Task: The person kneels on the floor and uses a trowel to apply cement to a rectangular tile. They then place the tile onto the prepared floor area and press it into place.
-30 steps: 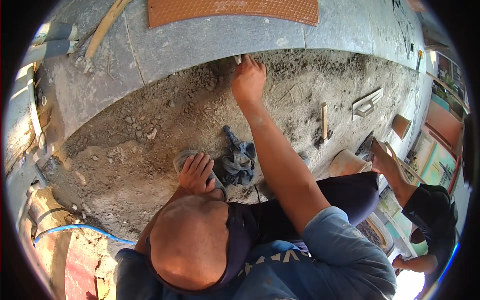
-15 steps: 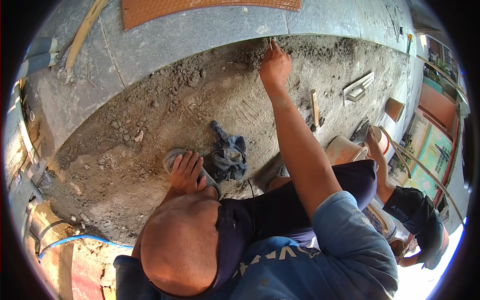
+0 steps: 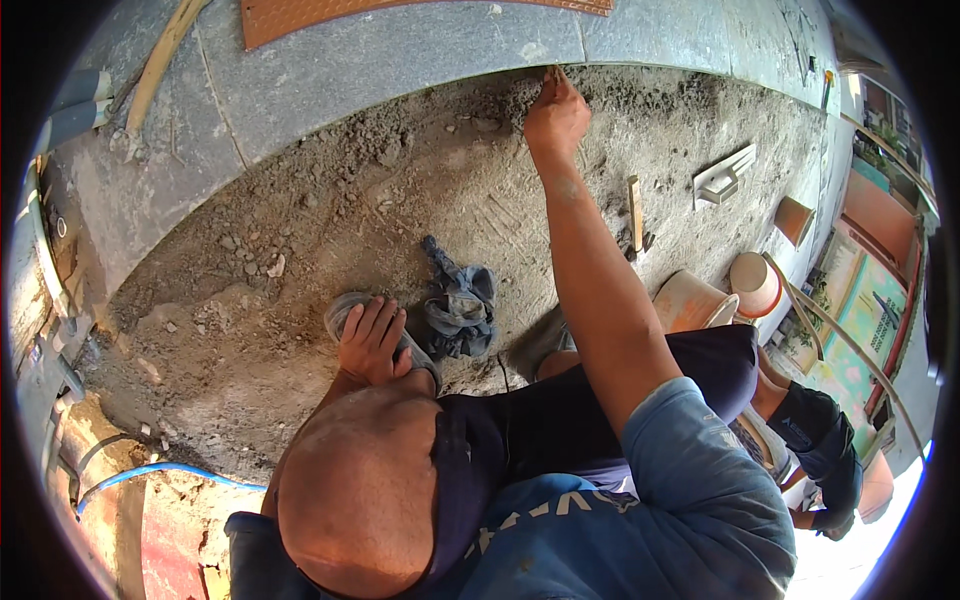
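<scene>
My right hand (image 3: 556, 118) reaches to the lower edge of the grey floor slabs (image 3: 390, 85), fingers pinched on something I cannot make out, beside loose grit and mortar. My left hand (image 3: 372, 345) rests with fingers apart on my grey footwear (image 3: 343, 312), beside my bare knee (image 3: 355, 480). A crumpled dark-blue rag (image 3: 460, 310) lies between my arms on the dusty bed (image 3: 240, 360). Right of my right forearm lie a wooden-handled tool (image 3: 635, 210) and a metal float trowel (image 3: 723, 178).
An orange textured mat (image 3: 420, 20) and wooden stick (image 3: 160, 70) lie on the slabs. Grey pipes (image 3: 75, 110) and a blue hose (image 3: 170, 470) are left. Buckets (image 3: 680, 300), a small container (image 3: 793, 218) and a co-worker (image 3: 815, 430) are at the right.
My right hand has shifted rightward along the slab edge, its fingers still pinched. My left hand stays on the footwear. The co-worker at the right has bent lower and drawn an arm back.
</scene>
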`<action>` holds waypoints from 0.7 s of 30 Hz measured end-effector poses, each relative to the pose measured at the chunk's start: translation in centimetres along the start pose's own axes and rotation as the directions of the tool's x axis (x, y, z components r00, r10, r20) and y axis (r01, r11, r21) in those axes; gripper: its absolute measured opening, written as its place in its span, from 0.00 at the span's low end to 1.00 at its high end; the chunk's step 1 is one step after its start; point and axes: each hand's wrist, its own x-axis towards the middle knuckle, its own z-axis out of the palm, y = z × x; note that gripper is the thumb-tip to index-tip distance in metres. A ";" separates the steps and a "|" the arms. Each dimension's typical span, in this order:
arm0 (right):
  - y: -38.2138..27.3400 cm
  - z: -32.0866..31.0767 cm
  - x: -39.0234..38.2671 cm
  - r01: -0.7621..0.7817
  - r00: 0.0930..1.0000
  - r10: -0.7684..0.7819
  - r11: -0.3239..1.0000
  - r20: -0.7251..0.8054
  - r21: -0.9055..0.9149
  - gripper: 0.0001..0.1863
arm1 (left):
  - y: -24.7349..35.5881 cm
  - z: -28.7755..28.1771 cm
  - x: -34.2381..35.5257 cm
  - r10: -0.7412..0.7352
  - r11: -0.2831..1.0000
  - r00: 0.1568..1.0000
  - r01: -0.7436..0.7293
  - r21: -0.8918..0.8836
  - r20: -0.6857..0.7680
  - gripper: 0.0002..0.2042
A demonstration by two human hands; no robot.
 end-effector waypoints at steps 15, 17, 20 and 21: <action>-4.2 2.8 -5.3 0.319 0.945 -0.307 0.941 -0.112 0.114 0.14 | 0.1 0.0 0.0 0.000 1.000 1.000 0.000 0.004 -0.004 0.24; -5.5 3.0 -5.6 0.274 0.962 -0.272 0.960 -0.030 0.067 0.14 | -0.1 0.1 -0.1 -0.003 1.000 1.000 0.003 0.004 0.002 0.24; -8.3 3.9 -7.7 0.265 0.964 -0.267 0.958 0.001 0.110 0.15 | -0.1 0.2 -0.3 0.007 1.000 1.000 -0.007 0.008 -0.004 0.24; -9.1 3.9 -8.7 0.305 0.951 -0.309 0.946 0.023 0.111 0.16 | -0.2 0.2 -0.3 0.011 1.000 1.000 -0.011 0.007 -0.002 0.25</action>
